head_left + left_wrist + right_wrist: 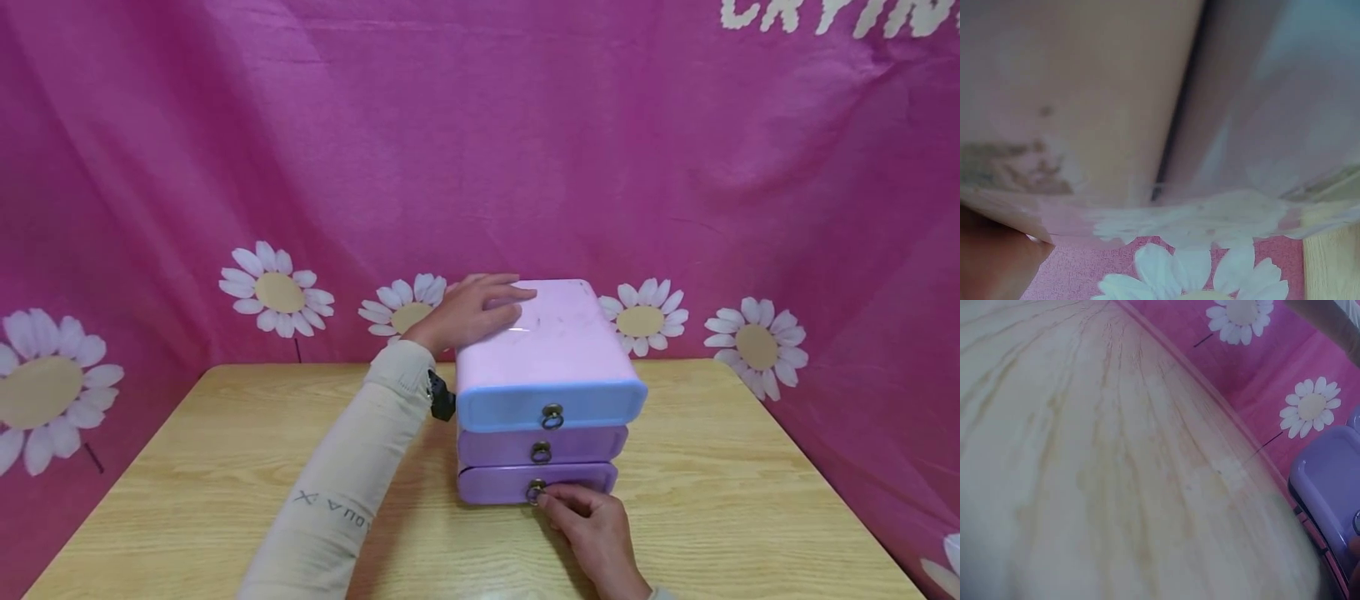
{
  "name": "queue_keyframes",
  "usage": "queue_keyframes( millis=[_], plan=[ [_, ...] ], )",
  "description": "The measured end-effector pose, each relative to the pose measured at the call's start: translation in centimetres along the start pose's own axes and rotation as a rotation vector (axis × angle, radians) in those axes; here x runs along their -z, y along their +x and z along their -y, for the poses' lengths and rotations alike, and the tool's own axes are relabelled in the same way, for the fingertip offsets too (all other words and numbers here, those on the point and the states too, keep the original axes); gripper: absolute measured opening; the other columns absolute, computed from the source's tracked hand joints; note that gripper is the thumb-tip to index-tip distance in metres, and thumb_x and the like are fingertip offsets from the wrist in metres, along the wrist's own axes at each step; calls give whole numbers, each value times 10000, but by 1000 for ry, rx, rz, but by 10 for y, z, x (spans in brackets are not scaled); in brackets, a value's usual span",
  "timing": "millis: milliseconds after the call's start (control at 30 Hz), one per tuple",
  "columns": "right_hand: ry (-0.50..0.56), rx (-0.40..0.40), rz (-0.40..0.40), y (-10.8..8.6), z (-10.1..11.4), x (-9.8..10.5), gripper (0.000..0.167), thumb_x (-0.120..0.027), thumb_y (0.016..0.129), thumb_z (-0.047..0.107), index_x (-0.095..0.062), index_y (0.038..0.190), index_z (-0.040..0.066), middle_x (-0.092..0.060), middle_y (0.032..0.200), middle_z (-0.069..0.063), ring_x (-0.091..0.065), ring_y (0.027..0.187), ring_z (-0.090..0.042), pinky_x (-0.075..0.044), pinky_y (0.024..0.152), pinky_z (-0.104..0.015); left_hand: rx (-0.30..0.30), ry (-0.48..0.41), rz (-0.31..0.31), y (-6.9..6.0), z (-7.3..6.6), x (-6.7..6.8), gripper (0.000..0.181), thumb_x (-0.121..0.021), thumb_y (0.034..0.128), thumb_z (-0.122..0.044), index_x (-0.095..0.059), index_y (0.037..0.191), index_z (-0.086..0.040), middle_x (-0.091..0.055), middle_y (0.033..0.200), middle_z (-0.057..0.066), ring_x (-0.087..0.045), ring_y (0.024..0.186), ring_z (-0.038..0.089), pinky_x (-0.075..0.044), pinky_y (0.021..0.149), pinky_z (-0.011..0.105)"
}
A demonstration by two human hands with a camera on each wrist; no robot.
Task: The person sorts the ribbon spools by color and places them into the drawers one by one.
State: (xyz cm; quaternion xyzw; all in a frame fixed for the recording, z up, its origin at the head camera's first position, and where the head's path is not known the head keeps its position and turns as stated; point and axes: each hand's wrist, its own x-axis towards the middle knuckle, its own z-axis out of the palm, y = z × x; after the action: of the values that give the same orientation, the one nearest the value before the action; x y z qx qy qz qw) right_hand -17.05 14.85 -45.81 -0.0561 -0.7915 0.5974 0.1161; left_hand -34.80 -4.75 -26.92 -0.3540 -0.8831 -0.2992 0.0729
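Observation:
A small chest of drawers (pixel 558 342) with a pink top stands on the table. Its top drawer (pixel 502 410) has a blue front; the middle drawer (pixel 491 448) and bottom drawer (pixel 491 487) are purple. Each front carries a bronze ring pull. My left hand (pixel 476 312) rests on the left part of the chest's top, fingers extended. With thumb and finger, my right hand (pixel 594 531) pinches the ring pull (pixel 534 488) of the bottom drawer. A thin dark gap shows along that drawer's upper left edge. The left wrist view shows the chest's side (pixel 1097 94) blurred and close.
The wooden table (pixel 742 483) extends on both sides of the chest. Behind it hangs a magenta cloth (pixel 465 150) printed with white daisies. A black wrist device (pixel 441 398) sits beside the chest's left side.

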Motion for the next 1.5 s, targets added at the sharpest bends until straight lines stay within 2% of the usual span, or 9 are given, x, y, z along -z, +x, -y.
queue_keyframes(
  millis=[167, 267, 400, 500, 833, 1100, 1500],
  plan=[
    [-25, 3, 8, -1, 2, 2, 54, -820, 741, 114, -772, 764, 104, -659, 621, 21, -538, 524, -48, -435, 511, -208, 2, -8, -2, 2, -3, 0, 396, -512, 957, -406, -594, 1334, -318, -400, 1512, -8, -271, 1394, 203, -163, 1092, 472],
    [34, -16, 41, -1, 3, 2, 56, -812, 748, 94, -767, 773, 74, -628, 569, -18, -520, 438, -75, -421, 447, -212, 7, -2, -7, 2, -3, 0, 394, -508, 958, -399, -593, 1335, -319, -399, 1512, -17, -273, 1393, 196, -162, 1094, 464],
    [115, -82, 83, 0, 4, 0, 84, -793, 765, 69, -758, 816, 13, -588, 529, -56, -506, 365, -112, -414, 385, -217, 5, 8, -9, 4, -1, 1, 390, -506, 959, -398, -593, 1333, -326, -396, 1512, -34, -273, 1393, 191, -162, 1096, 459],
    [106, -96, 95, 2, 4, -2, 107, -791, 767, 75, -758, 834, -1, -587, 531, -57, -522, 374, -113, -437, 399, -226, 1, 8, -3, 3, 0, 2, 393, -505, 958, -402, -588, 1336, -334, -389, 1516, -38, -266, 1395, 187, -160, 1098, 462],
    [20, -63, 111, 7, 4, -4, 77, -764, 783, 86, -765, 828, 25, -606, 545, -57, -564, 399, -133, -482, 441, -258, 3, -5, -19, -3, 0, 2, 401, -517, 947, -369, -596, 1334, -301, -401, 1509, -24, -278, 1388, 191, -161, 1095, 459],
    [37, -78, 110, 12, 4, -5, 89, -755, 786, 70, -764, 847, 6, -620, 563, -82, -568, 404, -141, -504, 451, -295, 12, -7, -14, -3, 1, 3, 403, -512, 950, -389, -582, 1342, -328, -376, 1516, -87, -266, 1386, 168, -155, 1096, 445],
    [65, -87, 103, 13, -1, -2, 112, -771, 789, 84, -760, 862, -1, -669, 626, -89, -588, 431, -149, -516, 471, -297, 10, -35, 4, -1, -1, -1, 409, -509, 950, -390, -576, 1349, -328, -370, 1527, -48, -242, 1403, 184, -136, 1101, 466]
  ],
)
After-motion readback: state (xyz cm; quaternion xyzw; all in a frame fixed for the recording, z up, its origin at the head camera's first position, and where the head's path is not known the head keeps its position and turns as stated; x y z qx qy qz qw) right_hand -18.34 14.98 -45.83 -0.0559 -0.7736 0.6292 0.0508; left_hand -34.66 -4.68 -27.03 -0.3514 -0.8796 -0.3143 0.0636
